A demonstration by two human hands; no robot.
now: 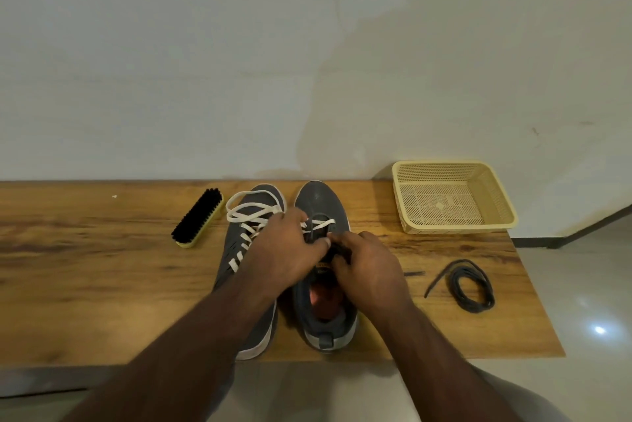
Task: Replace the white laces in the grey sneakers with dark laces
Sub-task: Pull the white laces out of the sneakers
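From the head camera, two grey mesh sneakers stand side by side on the wooden counter (102, 268), toes toward the wall, long axes running away from the person. The left grey sneaker (236, 250) is laced throughout with its white flat lace (249, 213). The right grey sneaker (318, 203) shows one white lace crossing (319, 225) near the toe end of its eyelets.

Both hands meet over that shoe's tongue: the left hand (287, 250) reaches across, fingers curled at the white crossing, and the right hand (369, 271) pinches something dark I cannot make out. The coiled dark lace (472, 288) lies well to the right, nearer the right hand.
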